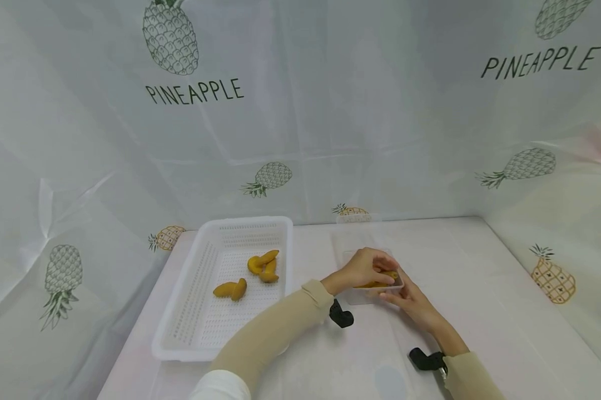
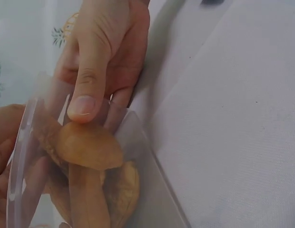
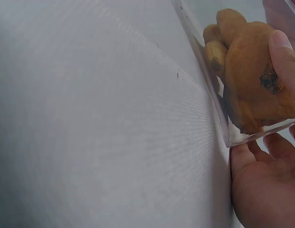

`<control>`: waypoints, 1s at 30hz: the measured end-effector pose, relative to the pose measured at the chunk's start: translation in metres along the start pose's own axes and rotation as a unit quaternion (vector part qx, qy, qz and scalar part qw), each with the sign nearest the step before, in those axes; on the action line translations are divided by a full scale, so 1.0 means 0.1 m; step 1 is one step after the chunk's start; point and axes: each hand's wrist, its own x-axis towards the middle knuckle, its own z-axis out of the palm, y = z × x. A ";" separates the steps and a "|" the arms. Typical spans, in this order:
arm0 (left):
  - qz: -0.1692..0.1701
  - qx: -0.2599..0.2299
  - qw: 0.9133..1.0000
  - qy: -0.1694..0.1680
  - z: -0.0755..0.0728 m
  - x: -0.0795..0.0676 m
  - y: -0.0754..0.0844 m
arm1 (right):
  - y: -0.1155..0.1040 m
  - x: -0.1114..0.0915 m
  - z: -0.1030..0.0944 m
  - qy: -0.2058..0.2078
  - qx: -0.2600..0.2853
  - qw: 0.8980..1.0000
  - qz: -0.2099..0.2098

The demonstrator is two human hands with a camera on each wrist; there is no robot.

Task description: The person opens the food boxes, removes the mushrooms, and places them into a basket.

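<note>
Your box [image 2: 152, 194] is smooth, glossy, clear plastic; mushrooms [image 2: 90, 145], matt; basket [image 1: 195, 328], perforated plastic; table cover [image 3: 128, 118], finely textured, matt; wall sheet [image 1: 330, 111], glossy, plastic-like.

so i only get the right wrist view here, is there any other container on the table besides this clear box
observer: Yes, in the head view a white basket stands to the left of the clear box.
operator: ok and is there anything in it
observer: Brownish-yellow mushrooms lie on its floor in two separate spots.
operator: is anything blocking it
observer: Yes, the left sleeve hides part of its near right corner in the head view.
</note>
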 end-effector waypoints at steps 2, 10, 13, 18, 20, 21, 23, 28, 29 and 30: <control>0.003 0.006 1.000 0.007 0.02 0.00 0.00 | 0.00 0.00 0.00 -0.002 0.000 1.000 0.003; 0.023 0.062 0.997 0.027 0.07 0.00 0.00 | 0.01 0.01 0.00 -0.013 0.028 0.999 -0.011; 0.030 0.075 0.996 0.027 0.07 0.00 -0.01 | 0.01 0.01 0.00 -0.005 0.011 1.000 -0.003; 0.045 0.107 0.993 0.018 0.08 0.00 -0.04 | -0.01 0.01 0.01 0.007 -0.005 1.000 0.016; 0.052 0.128 0.990 0.016 0.08 0.01 -0.06 | -0.01 0.00 0.01 0.007 -0.001 1.000 0.018; 0.054 0.138 0.989 0.015 0.09 0.01 -0.06 | -0.01 0.00 0.01 0.006 -0.001 1.000 0.018; 0.056 0.159 0.985 0.015 0.09 0.01 -0.06 | -0.01 0.00 0.01 0.005 -0.002 1.000 0.013; 0.054 0.187 0.981 0.012 0.08 0.00 -0.02 | 0.00 0.00 0.01 -0.003 0.006 1.000 -0.001; 0.053 0.189 0.980 0.012 0.08 0.00 -0.01 | 0.00 0.00 0.01 -0.004 0.011 1.000 -0.003; 0.053 0.193 0.980 0.012 0.08 0.00 -0.01 | 0.00 0.01 0.01 -0.006 0.014 1.000 -0.005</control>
